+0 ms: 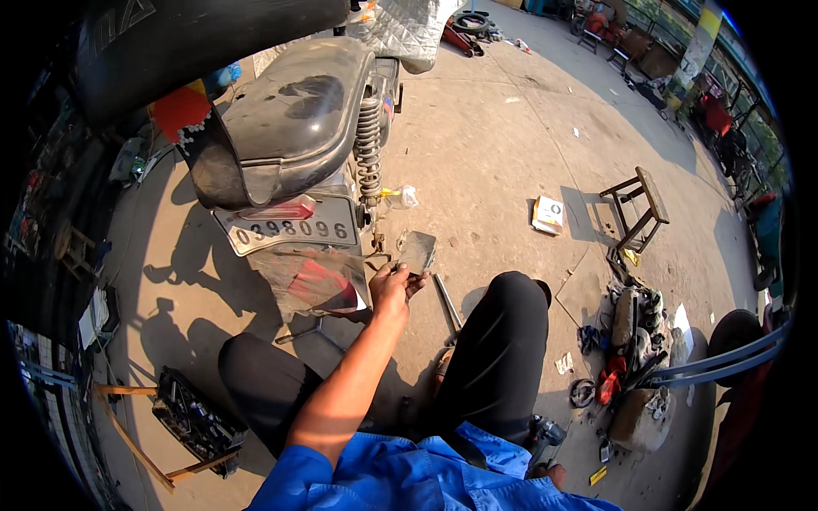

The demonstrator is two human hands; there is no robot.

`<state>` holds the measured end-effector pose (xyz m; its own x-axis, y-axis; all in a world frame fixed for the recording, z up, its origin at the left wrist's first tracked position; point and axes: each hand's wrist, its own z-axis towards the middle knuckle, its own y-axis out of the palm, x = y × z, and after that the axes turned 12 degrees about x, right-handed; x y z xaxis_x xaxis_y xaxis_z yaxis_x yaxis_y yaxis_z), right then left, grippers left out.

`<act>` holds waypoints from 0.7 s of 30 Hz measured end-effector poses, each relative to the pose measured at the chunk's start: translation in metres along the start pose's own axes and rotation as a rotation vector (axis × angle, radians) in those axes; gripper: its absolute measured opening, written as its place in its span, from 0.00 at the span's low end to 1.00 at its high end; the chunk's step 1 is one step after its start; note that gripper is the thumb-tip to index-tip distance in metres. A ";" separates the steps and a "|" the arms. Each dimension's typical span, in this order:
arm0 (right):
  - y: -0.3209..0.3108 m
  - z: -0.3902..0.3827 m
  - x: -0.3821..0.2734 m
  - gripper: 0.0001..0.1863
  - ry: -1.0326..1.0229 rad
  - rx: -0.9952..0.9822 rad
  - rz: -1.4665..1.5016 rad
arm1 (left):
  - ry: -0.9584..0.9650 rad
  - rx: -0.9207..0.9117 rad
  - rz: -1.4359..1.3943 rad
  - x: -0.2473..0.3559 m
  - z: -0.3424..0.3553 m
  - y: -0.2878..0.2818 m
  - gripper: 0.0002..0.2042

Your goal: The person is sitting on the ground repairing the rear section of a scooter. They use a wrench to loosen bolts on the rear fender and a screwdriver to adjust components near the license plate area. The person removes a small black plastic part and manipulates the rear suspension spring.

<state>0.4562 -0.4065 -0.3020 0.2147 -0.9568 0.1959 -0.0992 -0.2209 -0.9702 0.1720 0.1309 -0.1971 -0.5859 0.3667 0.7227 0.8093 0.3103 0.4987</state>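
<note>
From where I stand, the sunlit concrete floor (503,111) spreads around one motorcycle (290,94), its tail turned toward one crouching person in a blue shirt (400,468). That tail carries one white number plate (294,226), and one coil-spring shock absorber (368,145) shows on the motorcycle's right side. I count two hands: the left hand (395,286), just behind the motorcycle, has its fingers closed on one flat grey plate (417,249), beside the tail's right corner. The right hand (552,474), well behind the motorcycle, shows only partly beside one dark power drill (545,433); whether it grips that, I can't tell. Right of the motorcycle are one white box (548,215) and, farther out, one wooden stool (637,209)
</note>
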 end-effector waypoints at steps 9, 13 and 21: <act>-0.036 0.028 -0.006 0.19 -0.273 0.236 0.271 | 0.008 0.001 0.000 0.009 -0.008 0.001 0.05; -0.071 0.060 -0.052 0.17 -0.131 0.344 0.486 | 0.007 -0.013 0.025 0.007 -0.008 0.007 0.04; -0.190 0.132 -0.192 0.17 0.091 -0.959 2.076 | -0.022 -0.010 -0.046 0.009 0.000 -0.005 0.05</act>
<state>0.5617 -0.1562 -0.1736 -0.7855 0.0814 -0.6135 -0.3358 0.7766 0.5331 0.1626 0.1323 -0.1931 -0.6234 0.3713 0.6882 0.7817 0.3190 0.5360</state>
